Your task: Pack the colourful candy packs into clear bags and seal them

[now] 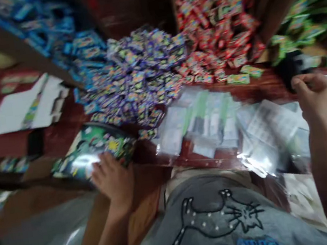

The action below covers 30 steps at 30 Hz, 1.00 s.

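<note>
My left hand [114, 183] lies with its fingers stretched over a shiny green printed pouch [114, 146] at the table's front edge. On the right, my right hand [315, 93] is closed, its fingers pinched together beside a dark, blurred item [289, 69]. Whether the fingers grip that item cannot be made out. Between my hands lie clear plastic bags [209, 121] with pale and green contents. Behind them spreads a heap of small purple-wrapped packets [140, 72].
Blue packets [85, 48] pile up at the left, red packets [217, 28] at the back right and green packets [302, 24] at far right, between brown dividers. White cards [17, 111] lie on the left. An open cardboard box [91, 235] holding plastic stands at the lower left.
</note>
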Each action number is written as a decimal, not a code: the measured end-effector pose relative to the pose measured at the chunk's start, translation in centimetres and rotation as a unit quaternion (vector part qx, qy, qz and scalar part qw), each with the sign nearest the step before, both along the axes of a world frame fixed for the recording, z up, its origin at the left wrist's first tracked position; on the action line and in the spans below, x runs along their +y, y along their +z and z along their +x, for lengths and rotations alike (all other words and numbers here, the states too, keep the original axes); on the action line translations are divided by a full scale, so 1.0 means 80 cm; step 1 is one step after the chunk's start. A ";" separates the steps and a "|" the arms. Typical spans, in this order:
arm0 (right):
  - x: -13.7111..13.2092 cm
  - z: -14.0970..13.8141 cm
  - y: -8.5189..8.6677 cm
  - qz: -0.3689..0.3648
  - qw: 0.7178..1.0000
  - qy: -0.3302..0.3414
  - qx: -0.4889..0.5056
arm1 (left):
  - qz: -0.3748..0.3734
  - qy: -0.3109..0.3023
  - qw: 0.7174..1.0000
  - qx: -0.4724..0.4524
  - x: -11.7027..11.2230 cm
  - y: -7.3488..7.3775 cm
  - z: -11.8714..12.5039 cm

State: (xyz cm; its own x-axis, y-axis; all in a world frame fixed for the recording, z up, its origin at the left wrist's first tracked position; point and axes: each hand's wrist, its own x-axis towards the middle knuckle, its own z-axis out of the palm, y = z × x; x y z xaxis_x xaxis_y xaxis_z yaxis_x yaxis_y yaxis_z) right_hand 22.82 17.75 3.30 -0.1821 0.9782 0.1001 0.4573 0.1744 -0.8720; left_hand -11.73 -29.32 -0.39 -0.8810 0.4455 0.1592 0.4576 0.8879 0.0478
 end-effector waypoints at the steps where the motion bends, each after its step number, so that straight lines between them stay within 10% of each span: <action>1: -0.024 -0.029 -0.007 0.030 0.996 0.042 0.075 | -0.018 0.001 1.000 0.004 -0.006 -0.005 -0.004; 4: -0.139 -0.139 -0.028 -0.050 0.932 0.339 0.116 | -0.042 -0.029 0.999 0.006 -0.015 -0.013 -0.017; 9: -0.336 -0.323 -0.075 -0.290 0.751 0.583 0.106 | -0.017 -0.075 0.997 0.002 -0.032 -0.002 -0.025; 14: -0.400 -0.401 -0.109 -0.285 0.776 0.562 0.014 | 0.018 -0.087 0.996 0.004 -0.040 0.003 -0.031; 26: -0.412 -0.421 -0.114 -0.223 0.828 0.511 -0.057 | 0.135 -0.043 0.990 -0.018 -0.023 0.005 -0.035; 30: -0.411 -0.425 -0.114 -0.160 0.854 0.484 -0.099 | 0.322 -0.004 0.945 -0.051 -0.070 -0.003 -0.081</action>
State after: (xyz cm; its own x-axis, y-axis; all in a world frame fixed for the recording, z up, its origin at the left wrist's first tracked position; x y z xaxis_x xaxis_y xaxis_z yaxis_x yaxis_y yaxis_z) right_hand -11.21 -15.14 -5.80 -0.9040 0.3305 -0.2713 0.3780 0.3210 -0.8684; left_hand -18.25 -34.92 -0.62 -0.9036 0.2914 0.3141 0.4277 0.6567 0.6211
